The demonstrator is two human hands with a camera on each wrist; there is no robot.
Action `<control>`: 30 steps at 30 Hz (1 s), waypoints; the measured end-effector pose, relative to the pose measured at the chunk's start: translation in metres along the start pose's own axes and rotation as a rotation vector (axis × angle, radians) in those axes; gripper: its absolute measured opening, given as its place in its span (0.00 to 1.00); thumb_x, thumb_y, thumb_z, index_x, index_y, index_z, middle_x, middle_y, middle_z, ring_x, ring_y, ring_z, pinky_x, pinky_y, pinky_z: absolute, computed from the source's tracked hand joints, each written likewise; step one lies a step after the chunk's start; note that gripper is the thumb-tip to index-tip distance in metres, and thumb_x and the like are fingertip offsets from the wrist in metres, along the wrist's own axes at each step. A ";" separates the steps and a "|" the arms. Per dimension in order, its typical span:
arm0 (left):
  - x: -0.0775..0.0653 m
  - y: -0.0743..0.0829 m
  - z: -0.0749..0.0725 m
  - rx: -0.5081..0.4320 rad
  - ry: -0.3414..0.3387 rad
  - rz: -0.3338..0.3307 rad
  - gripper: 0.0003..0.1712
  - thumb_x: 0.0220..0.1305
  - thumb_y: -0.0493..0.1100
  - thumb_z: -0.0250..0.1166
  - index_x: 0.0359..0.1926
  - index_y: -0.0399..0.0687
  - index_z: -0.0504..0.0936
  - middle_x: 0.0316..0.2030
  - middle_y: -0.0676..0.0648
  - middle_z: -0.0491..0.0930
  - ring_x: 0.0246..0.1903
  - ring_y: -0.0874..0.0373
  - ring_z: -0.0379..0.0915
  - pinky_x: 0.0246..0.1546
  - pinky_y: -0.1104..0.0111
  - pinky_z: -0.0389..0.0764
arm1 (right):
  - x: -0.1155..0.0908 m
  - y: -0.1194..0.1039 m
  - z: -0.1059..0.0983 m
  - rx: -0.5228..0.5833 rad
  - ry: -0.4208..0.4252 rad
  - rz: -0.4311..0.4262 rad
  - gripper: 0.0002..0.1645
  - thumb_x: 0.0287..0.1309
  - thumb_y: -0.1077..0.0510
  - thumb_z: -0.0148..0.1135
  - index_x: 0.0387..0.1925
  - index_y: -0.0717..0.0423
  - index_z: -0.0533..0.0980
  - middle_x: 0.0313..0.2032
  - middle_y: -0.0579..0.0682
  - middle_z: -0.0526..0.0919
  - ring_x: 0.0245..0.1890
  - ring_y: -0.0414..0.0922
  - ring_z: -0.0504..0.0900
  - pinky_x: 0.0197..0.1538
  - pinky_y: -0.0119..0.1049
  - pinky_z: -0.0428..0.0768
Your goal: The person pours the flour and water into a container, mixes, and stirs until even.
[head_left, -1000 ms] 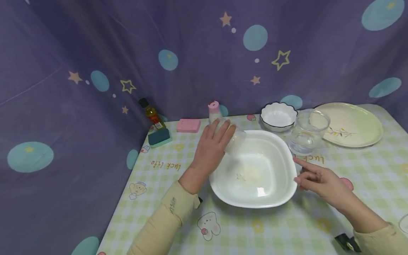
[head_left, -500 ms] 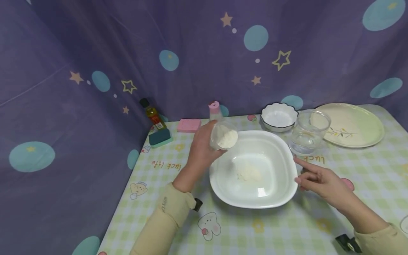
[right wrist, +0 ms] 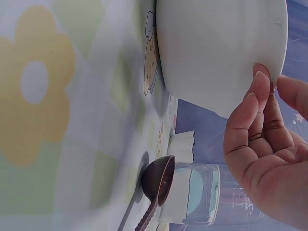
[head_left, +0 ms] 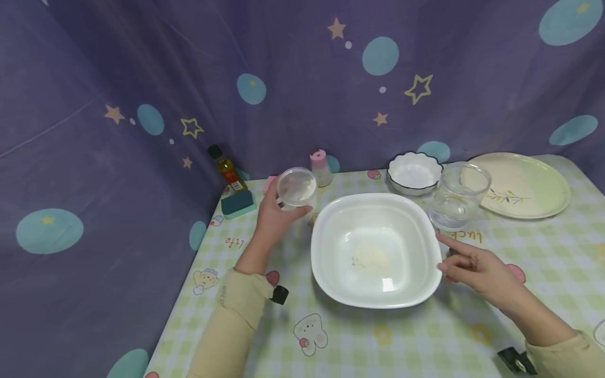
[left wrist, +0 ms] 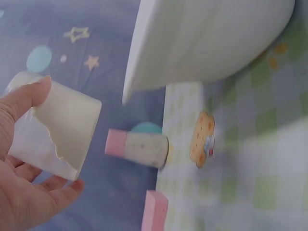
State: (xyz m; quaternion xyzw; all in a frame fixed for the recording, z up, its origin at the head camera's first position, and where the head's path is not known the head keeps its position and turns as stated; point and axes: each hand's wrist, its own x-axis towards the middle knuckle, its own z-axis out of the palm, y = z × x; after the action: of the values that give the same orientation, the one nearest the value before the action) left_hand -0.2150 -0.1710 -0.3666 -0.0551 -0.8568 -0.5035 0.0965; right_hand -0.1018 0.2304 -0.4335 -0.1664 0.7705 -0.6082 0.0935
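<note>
My left hand (head_left: 271, 218) grips a clear plastic cup (left wrist: 72, 120) by its side, left of the white basin (head_left: 326, 283). White powder lies banked up inside the cup, shown in the left wrist view. The cup stands roughly upright, held above the table. A small heap of the same-looking powder (head_left: 371, 255) sits on the basin's bottom. At the basin's right side my right hand (head_left: 479, 273) pinches the rim, thumb on top and fingertips under the edge, as the right wrist view shows.
Behind stand a pink-capped shaker (head_left: 321, 169), a scalloped bowl (head_left: 414, 172), a clear container of water (head_left: 456, 202) and an oval plate (head_left: 534, 184). A sponge (head_left: 237, 205) and an oil bottle (head_left: 228, 170) are at left. A brown ladle (right wrist: 159, 180) lies right of the basin.
My left hand has turned the cup from tipped over the basin to upright and moved it left, away from the basin. The right hand and basin have stayed put.
</note>
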 end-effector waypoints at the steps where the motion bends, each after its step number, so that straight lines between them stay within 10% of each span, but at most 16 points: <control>1: 0.001 -0.002 -0.003 -0.014 0.004 -0.021 0.53 0.45 0.44 0.80 0.71 0.57 0.63 0.70 0.49 0.61 0.67 0.53 0.59 0.62 0.50 0.68 | 0.000 0.000 0.000 0.004 -0.001 -0.003 0.39 0.67 0.65 0.57 0.72 0.72 0.51 0.36 0.54 0.87 0.36 0.42 0.85 0.39 0.34 0.84; 8: 0.004 -0.020 -0.010 -0.097 0.029 -0.151 0.54 0.45 0.45 0.80 0.72 0.61 0.62 0.69 0.54 0.62 0.67 0.53 0.58 0.66 0.53 0.62 | -0.001 -0.002 -0.001 0.020 -0.005 0.010 0.39 0.67 0.65 0.57 0.72 0.71 0.51 0.37 0.54 0.87 0.36 0.42 0.85 0.40 0.35 0.84; 30: 0.002 -0.087 0.001 -0.103 -0.007 -0.197 0.51 0.45 0.44 0.80 0.70 0.56 0.64 0.65 0.50 0.68 0.65 0.52 0.60 0.65 0.53 0.63 | -0.001 -0.002 0.000 0.056 -0.011 0.024 0.40 0.67 0.65 0.57 0.72 0.72 0.50 0.37 0.55 0.86 0.37 0.43 0.85 0.41 0.37 0.84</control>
State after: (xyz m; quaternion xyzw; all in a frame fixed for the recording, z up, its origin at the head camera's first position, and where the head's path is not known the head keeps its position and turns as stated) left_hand -0.2334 -0.2127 -0.4406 0.0227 -0.8314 -0.5537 0.0408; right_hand -0.1009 0.2308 -0.4320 -0.1577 0.7547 -0.6273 0.1098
